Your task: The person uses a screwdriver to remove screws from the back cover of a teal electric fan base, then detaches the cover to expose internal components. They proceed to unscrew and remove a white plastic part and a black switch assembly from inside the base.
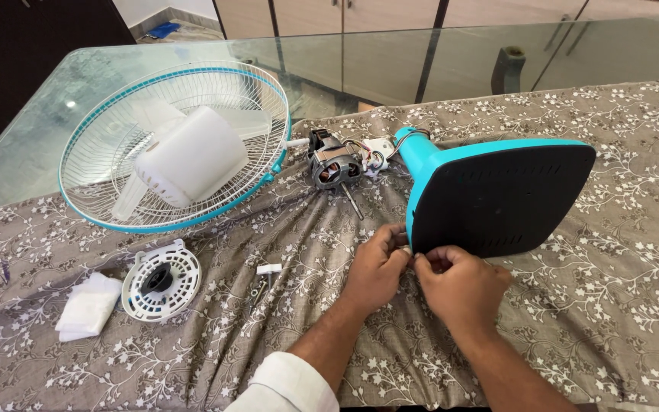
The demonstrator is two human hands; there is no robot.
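A turquoise fan base [497, 191] lies tipped on its side on the patterned cloth, its black underside facing me. My left hand [376, 267] and my right hand [459, 282] meet at its lower left corner, fingertips pinched together on something small there that I cannot make out. A bare fan motor [333, 164] with loose wires lies just left of the base's neck. Further left rests the white wire fan guard [173, 145] with a white motor cover [192, 156] on it.
A round white slotted cap [162, 281] and a folded white cloth [88, 307] lie at the front left. A small white clip and screws [267, 271] sit beside them. The glass table top [390, 57] extends beyond the cloth.
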